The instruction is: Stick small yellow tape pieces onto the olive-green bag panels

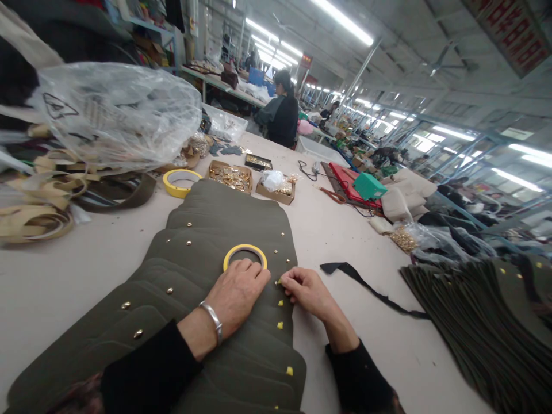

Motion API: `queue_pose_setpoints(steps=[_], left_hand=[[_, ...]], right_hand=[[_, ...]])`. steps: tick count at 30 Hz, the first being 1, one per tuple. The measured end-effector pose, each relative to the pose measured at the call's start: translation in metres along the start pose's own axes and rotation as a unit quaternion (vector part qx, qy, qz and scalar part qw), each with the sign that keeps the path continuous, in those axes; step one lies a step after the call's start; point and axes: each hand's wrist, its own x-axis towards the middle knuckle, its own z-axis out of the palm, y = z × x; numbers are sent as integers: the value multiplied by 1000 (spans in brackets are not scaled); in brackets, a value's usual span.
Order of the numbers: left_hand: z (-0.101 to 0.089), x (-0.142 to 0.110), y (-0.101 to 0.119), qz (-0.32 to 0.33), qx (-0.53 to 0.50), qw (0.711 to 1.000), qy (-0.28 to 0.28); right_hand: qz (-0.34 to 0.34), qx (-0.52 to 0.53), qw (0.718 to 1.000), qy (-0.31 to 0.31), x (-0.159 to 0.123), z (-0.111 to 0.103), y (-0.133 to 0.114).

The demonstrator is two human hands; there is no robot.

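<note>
My left hand [238, 294] has its fingers curled over the near rim of a yellow tape roll [245, 248], which rests on overlapping olive-green fabric panels [224, 213]. Between the thumb and forefinger of my right hand [308, 292] is a small piece of yellow tape [279, 280], held against the panels' right edge beside a gold stud. Below it, several yellow tape pieces [280, 325] run down that edge. Gold studs [169, 291] dot the panels on both sides.
A second tape roll [177, 191] lies beyond the panels, near a box of gold metal parts [230, 176]. A black strip [366, 284] and a stack of green panels [470, 322] are at right. Clear plastic [125, 115] bulges at left. A person [282, 115] sits farther back.
</note>
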Motion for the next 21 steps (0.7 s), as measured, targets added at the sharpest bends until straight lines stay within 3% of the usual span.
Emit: queue_pose_setpoints(steps=[6,12,15,19,21], left_hand=[[-2,-4,3,1,-3,1000,-15],[-2,-5,1,-5,-9,1000,-26],[-2,-5,1,-4,-9,999,-30],[-2,-5,1,-6,-8,1000,-28],[-2,-5,1,-6,-8,1000,-26]], right_hand=[[-95,-173,980,15,-3,2,-9],[-150,-274,949,52,-7,12,-16],[-169,-297,937,68,-6,15,-13],[-164,-264,945,99,-7,9,-7],[-218,-272,931,107,-10,2,-5]])
